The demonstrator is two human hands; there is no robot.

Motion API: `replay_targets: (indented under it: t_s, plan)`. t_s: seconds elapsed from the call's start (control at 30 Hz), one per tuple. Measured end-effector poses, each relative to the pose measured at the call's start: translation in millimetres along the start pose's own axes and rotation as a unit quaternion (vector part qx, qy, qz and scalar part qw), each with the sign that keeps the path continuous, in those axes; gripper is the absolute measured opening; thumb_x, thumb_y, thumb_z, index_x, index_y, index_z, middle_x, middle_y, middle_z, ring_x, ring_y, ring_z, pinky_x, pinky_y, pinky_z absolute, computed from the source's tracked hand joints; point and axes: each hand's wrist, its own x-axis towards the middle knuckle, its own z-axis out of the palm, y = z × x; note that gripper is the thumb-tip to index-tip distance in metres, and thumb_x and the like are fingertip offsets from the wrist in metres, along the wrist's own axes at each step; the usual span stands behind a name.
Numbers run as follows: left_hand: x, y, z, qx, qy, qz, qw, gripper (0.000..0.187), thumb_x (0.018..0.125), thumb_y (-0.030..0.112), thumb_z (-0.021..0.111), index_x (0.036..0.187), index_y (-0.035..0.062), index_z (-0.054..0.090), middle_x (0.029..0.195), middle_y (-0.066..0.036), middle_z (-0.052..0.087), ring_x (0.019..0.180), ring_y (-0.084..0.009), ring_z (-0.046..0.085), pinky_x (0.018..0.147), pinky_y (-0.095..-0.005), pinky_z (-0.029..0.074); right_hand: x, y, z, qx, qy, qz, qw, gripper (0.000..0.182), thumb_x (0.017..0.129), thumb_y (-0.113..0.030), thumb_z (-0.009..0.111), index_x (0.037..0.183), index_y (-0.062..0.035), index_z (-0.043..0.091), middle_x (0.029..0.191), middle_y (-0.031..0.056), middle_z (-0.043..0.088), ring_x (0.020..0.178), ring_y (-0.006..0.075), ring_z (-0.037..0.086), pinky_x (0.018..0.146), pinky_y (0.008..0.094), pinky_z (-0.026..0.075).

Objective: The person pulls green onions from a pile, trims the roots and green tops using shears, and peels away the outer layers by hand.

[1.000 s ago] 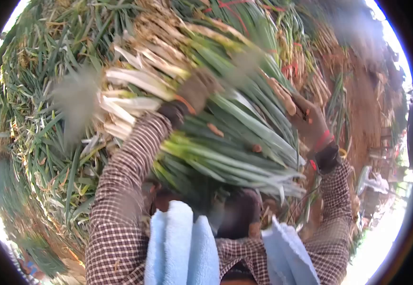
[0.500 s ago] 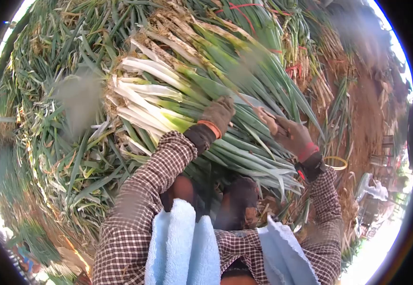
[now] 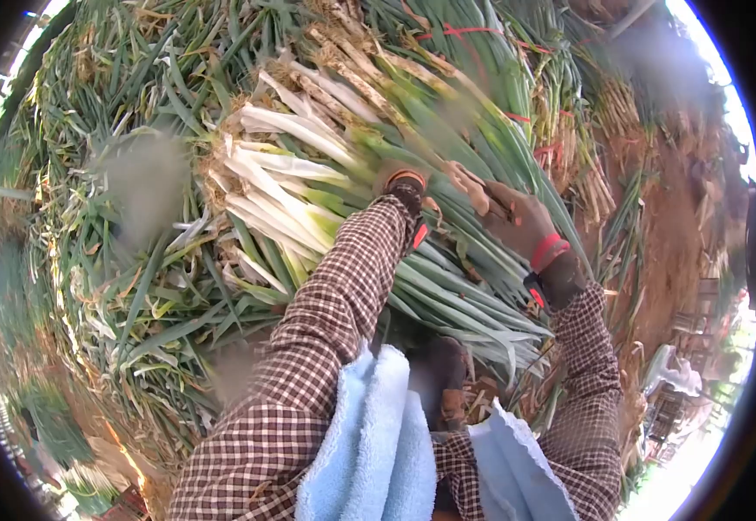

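A large bundle of long green onions (image 3: 300, 165) lies in front of me, with white stems and roots at the left and green leaves running to the lower right. My gloved left hand (image 3: 398, 176) reaches onto the middle of the bundle, where stems turn green. It points away from me, so its fingers are hidden. My gloved right hand (image 3: 510, 213) is over the leaves to the right, fingers bent and pressed together toward the left hand. What lies between those fingers, if anything, is hidden. Both gloves are brown with worn fingertips.
Loose onion leaves (image 3: 126, 269) are heaped across the left. Bundles tied with red bands (image 3: 465, 31) lie at the back, more tied bundles (image 3: 573, 161) at the right. Bare brown soil (image 3: 664, 217) shows beyond. A light blue towel (image 3: 369, 434) hangs before my chest.
My left hand has moved forward and slightly up the bundle, its forearm stretching out. My right hand has shifted a little left and up, closer to it. The bundle stays about where it was.
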Motion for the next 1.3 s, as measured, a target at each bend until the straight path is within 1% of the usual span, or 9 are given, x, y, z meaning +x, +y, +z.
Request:
replay_targets:
  t_s: [0.27, 0.43, 0.57, 0.6, 0.67, 0.73, 0.8, 0.9, 1.3]
  plan:
    - [25, -10, 36, -0.172, -0.177, 0.037, 0.968, 0.076, 0.085, 0.066, 0.059, 0.133, 0.0078, 0.051, 0.138, -0.006, 0.055, 0.126, -0.0221, 0.050, 0.108, -0.0401, 0.038, -36, 18, -8, -0.014, 0.032, 0.016, 0.999, 0.031, 0.086, -0.033, 0.066, 0.109, -0.0134, 0.061, 0.086, 0.0184, 0.065, 0.082, 0.0417, 0.063, 0.070, 0.0456, 0.049]
    - [38, 0, 37, -0.122, -0.308, 0.054, 0.942, 0.084, 0.087, 0.070, 0.053, 0.149, 0.0153, 0.039, 0.149, 0.000, 0.048, 0.137, -0.0192, 0.042, 0.116, -0.0360, 0.031, -8, 14, -15, -0.041, -0.070, 0.088, 0.993, 0.047, 0.086, -0.032, 0.069, 0.129, -0.0118, 0.063, 0.097, 0.0155, 0.070, 0.087, 0.0277, 0.069, 0.080, 0.0361, 0.051]
    - [55, 4, 54, 0.191, -0.090, 0.097, 0.973, 0.083, 0.090, 0.065, 0.053, 0.148, 0.0088, 0.037, 0.146, -0.007, 0.050, 0.129, -0.0197, 0.050, 0.109, -0.0392, 0.040, 16, 4, -21, -0.006, -0.117, 0.087, 0.989, 0.046, 0.086, -0.032, 0.069, 0.127, -0.0117, 0.064, 0.095, 0.0156, 0.070, 0.085, 0.0282, 0.068, 0.080, 0.0361, 0.051]
    - [67, 2, 53, 0.390, -0.091, 0.165, 0.901, 0.086, 0.088, 0.069, 0.053, 0.152, 0.0138, 0.035, 0.152, -0.006, 0.043, 0.137, -0.0203, 0.042, 0.112, -0.0401, 0.038, 23, 3, -19, -0.020, -0.124, 0.073, 0.989, 0.046, 0.086, -0.033, 0.068, 0.127, -0.0117, 0.064, 0.096, 0.0155, 0.070, 0.085, 0.0276, 0.068, 0.080, 0.0359, 0.051]
    - [76, -6, 69, 0.328, -0.055, 0.153, 0.931, 0.075, 0.085, 0.058, 0.060, 0.140, 0.0095, 0.044, 0.140, -0.010, 0.051, 0.125, -0.0234, 0.050, 0.103, -0.0398, 0.043, 33, 2, -15, -0.045, -0.140, 0.049, 0.988, 0.047, 0.086, -0.033, 0.068, 0.128, -0.0116, 0.063, 0.096, 0.0154, 0.070, 0.085, 0.0264, 0.068, 0.080, 0.0355, 0.051]
    - [62, -15, 68, -0.017, -0.017, 0.081, 0.996, 0.064, 0.082, 0.047, 0.066, 0.129, 0.0051, 0.053, 0.127, -0.015, 0.059, 0.113, -0.0266, 0.058, 0.095, -0.0396, 0.048, 40, 5, -7, -0.083, -0.106, 0.014, 0.991, 0.040, 0.087, -0.038, 0.065, 0.119, -0.0137, 0.065, 0.092, 0.0144, 0.070, 0.084, 0.0330, 0.067, 0.075, 0.0405, 0.051]
    - [51, -23, 58, -0.272, 0.016, 0.057, 0.960, 0.053, 0.080, 0.036, 0.073, 0.117, 0.0007, 0.062, 0.114, -0.019, 0.068, 0.101, -0.0298, 0.067, 0.086, -0.0394, 0.053, 44, 5, -2, -0.078, -0.068, -0.007, 0.995, 0.037, 0.087, -0.040, 0.064, 0.114, -0.0147, 0.066, 0.090, 0.0144, 0.069, 0.084, 0.0361, 0.067, 0.072, 0.0426, 0.051]
    - [-34, -20, -43, -0.201, -0.056, 0.039, 0.977, 0.084, 0.080, 0.047, 0.074, 0.143, 0.0018, 0.042, 0.130, -0.022, 0.061, 0.111, -0.0295, 0.064, 0.092, -0.0437, 0.051, 39, 0, 4, -0.011, -0.024, -0.010, 1.000, 0.035, 0.087, -0.037, 0.066, 0.113, -0.0140, 0.065, 0.088, 0.0158, 0.068, 0.083, 0.0362, 0.067, 0.071, 0.0415, 0.050]
    - [-51, -65, -54, -0.220, 0.082, 0.083, 0.969, 0.055, 0.070, 0.042, 0.083, 0.108, 0.0055, 0.066, 0.107, -0.019, 0.071, 0.097, -0.0372, 0.069, 0.085, -0.0439, 0.055, -2, -34, 32, 0.025, -0.052, -0.004, 0.998, 0.030, 0.085, -0.031, 0.069, 0.107, -0.0132, 0.060, 0.085, 0.0132, 0.063, 0.080, 0.0360, 0.062, 0.070, 0.0420, 0.049]
